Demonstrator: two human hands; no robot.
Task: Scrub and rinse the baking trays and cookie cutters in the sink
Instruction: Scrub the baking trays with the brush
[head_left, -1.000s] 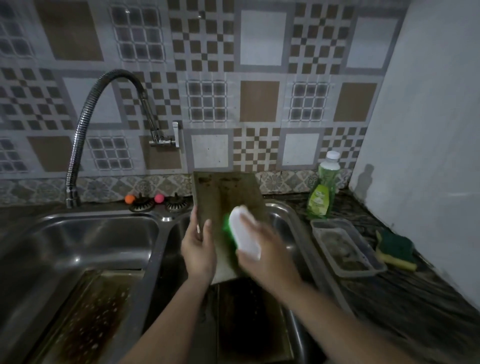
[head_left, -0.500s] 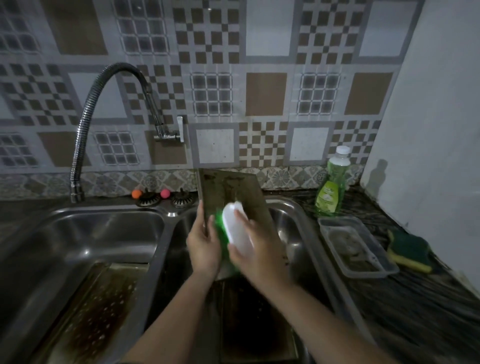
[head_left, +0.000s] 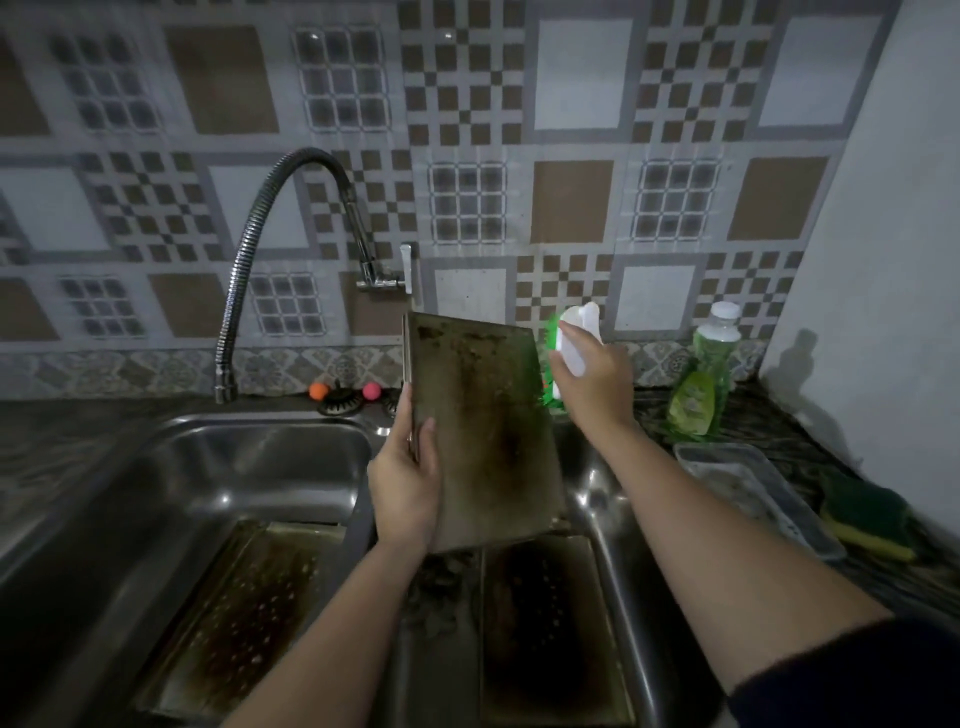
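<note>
We hold the stained baking tray (head_left: 483, 431) upright over the divide between the two basins of the steel sink (head_left: 249, 431), its soiled face turned toward us and its lower edge hanging above the right basin. Our left hand (head_left: 408, 486) grips the tray's left edge near the bottom corner: the thumb lies across the front face, and the fingers curl around the rim behind it. The left forearm rises from the lower middle of the view, angled up and slightly right. Our right hand (head_left: 592, 379) is raised beside the tray's upper right corner, fingers wrapped around the white handle of the scrub brush (head_left: 571, 345); the green bristles face left and sit at the tray's right edge, though we cannot tell whether they touch it. The right forearm extends from the lower right, with a dark sleeve (head_left: 852, 675) at its near end. A second tray (head_left: 244, 618) lies flat in the left basin, and a third tray (head_left: 545, 623) lies flat in the right basin. The flexible faucet (head_left: 280, 249) arches over the left basin. On the counter to the right stand a green soap bottle (head_left: 706, 379), a clear plastic container (head_left: 748, 488) and a green-and-yellow sponge (head_left: 872, 519).
</note>
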